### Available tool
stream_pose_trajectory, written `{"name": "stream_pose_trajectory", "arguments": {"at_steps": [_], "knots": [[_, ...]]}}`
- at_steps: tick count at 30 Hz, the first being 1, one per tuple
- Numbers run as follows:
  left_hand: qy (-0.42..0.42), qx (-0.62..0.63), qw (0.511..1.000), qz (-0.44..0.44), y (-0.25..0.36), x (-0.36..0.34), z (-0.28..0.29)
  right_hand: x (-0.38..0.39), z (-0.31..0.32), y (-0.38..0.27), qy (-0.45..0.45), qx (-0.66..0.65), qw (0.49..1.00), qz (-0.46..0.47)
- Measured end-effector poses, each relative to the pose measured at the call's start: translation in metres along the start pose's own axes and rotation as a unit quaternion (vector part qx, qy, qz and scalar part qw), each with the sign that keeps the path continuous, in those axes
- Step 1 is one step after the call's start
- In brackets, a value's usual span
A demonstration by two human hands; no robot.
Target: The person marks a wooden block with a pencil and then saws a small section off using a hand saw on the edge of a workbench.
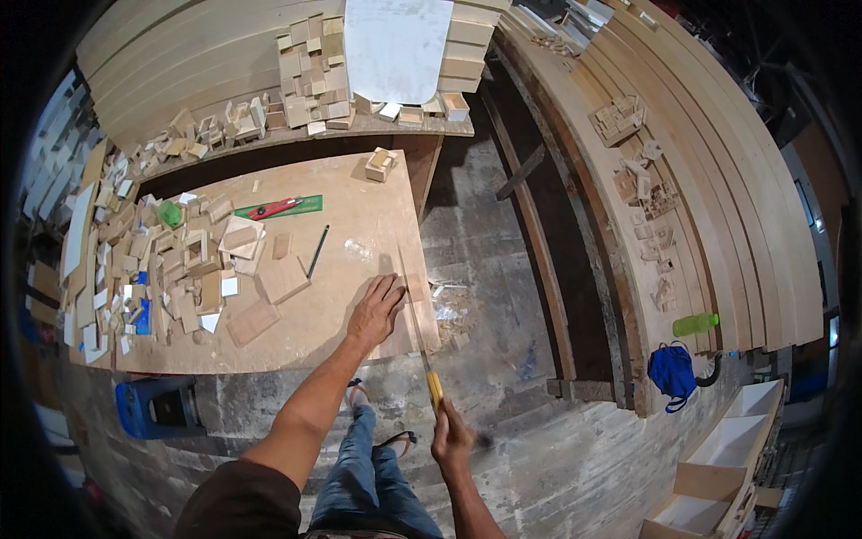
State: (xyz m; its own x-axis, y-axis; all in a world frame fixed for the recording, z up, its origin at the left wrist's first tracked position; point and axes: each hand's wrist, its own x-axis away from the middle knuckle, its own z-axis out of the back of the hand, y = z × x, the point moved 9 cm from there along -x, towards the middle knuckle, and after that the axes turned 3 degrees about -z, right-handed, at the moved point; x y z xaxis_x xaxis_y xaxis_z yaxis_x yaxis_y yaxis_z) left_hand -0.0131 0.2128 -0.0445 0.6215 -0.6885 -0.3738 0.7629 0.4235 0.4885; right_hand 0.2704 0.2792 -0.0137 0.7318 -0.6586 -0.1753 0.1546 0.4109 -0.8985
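At the right front corner of the low wooden worktable (pixel 359 269), my left hand (pixel 375 313) lies flat with its fingers stretched out. Its fingertips rest against a thin wooden strip (pixel 415 289) along the table's right edge. My right hand (pixel 452 437) is wrapped round the yellow handle of a narrow-bladed saw (pixel 435 390), just off the front edge. The blade points away from me toward the strip; where it meets the wood is hard to make out. A dark pencil (pixel 318 251) and a square wooden block (pixel 284 278) lie left of my left hand.
Many small wood offcuts (pixel 189 269) heap on the table's left. A red cutter knife (pixel 274 208) lies on a green ruler (pixel 310 205). A small wooden box (pixel 381 164) sits at the far corner. A blue stool (pixel 157 407) stands below; stacked boards (pixel 718 225) line the right.
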Motion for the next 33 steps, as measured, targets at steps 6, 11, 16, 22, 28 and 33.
{"name": "stream_pose_trajectory", "arguments": {"at_steps": [6, 11, 16, 22, 28, 33], "knots": [[0.001, 0.028, 1.000, 0.012, 0.008, -0.004, 0.000, -0.038, -0.021, -0.010, -0.087, 0.047, 0.989, -0.115], [0.011, -0.005, 1.000, -0.007, 0.001, -0.002, 0.005, 0.013, -0.003, -0.010, -0.021, 0.014, 0.999, -0.023], [0.006, 0.032, 0.999, 0.004, 0.003, -0.006, 0.002, -0.018, -0.008, -0.016, -0.013, 0.014, 0.999, -0.044], [0.000, -0.008, 1.000, -0.001, -0.001, 0.002, -0.001, 0.022, 0.007, -0.019, 0.011, 0.031, 0.999, 0.008], [0.010, 0.034, 0.999, 0.014, 0.008, -0.003, 0.000, -0.041, -0.027, -0.005, -0.080, 0.054, 0.986, -0.136], [0.011, 0.020, 1.000, 0.011, 0.002, 0.001, 0.004, 0.029, 0.003, -0.002, -0.026, 0.022, 0.999, -0.026]]}}
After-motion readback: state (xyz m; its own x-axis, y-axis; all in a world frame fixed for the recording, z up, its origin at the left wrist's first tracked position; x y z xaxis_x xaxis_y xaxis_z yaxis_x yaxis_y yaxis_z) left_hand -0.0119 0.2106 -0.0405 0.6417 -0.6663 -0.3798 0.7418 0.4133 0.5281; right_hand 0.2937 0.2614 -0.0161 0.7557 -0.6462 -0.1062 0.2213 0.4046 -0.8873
